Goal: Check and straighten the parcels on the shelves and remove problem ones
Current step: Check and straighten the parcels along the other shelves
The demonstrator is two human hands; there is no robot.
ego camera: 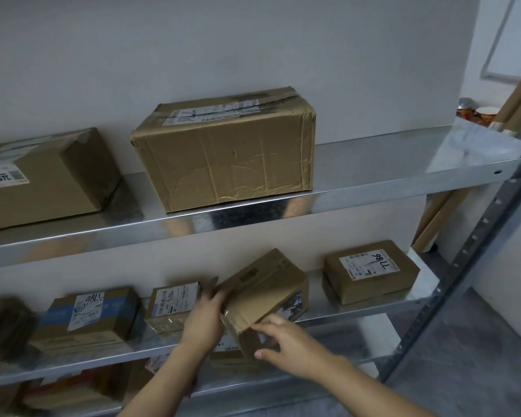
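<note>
The tilted brown parcel [265,299] hangs over the front edge of the lower shelf [358,314]. The left hand [205,320] grips its left edge, and the right hand [286,347] pinches its near end. The blue-banded parcel [88,314] and the right parcel [370,272] both show handwritten "98LL".

Dim, flat indoor light, grey cast. Glare and mirror reflections along upper shelf [373,192] front lip; shadow pools beneath. Lower-left parcels [9,326] smeared by blur. Tilted parcel [265,293] slightly soft. Wide-angle bend leans shelf post [463,260] at right edge.
</note>
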